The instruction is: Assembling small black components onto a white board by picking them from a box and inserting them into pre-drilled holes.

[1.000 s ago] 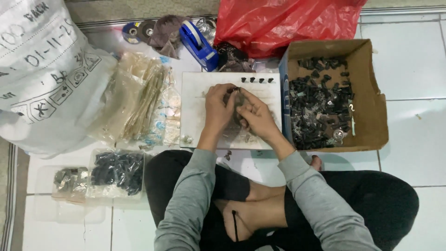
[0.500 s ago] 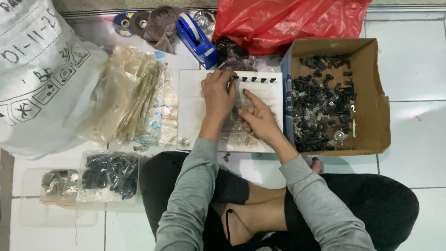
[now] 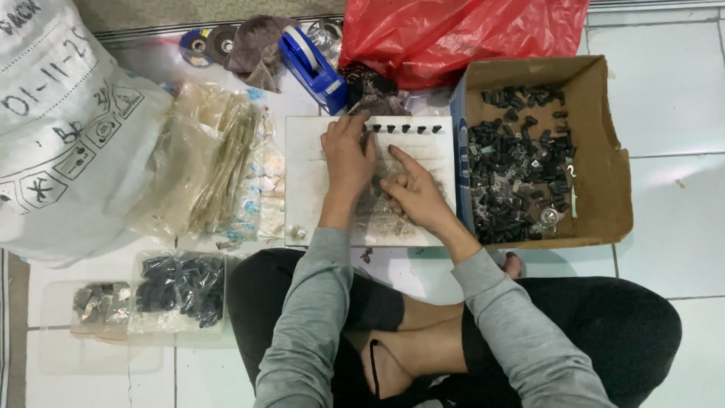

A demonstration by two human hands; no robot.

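Floor: white tiles – bare to the right.
Board: left hand fingers reach top-edge black pieces – grip unclear.
Right hand: forefinger extended, others curled.

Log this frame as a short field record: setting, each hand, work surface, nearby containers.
setting: person seated cross-legged on a tiled floor
left hand: flat on the white board, fingers at the row of small black parts along its top edge
right hand: on the board, index finger pointing toward that row
right side: cardboard box of small black parts
left side: clear plastic bags
far side: red plastic bag, blue tape dispenser
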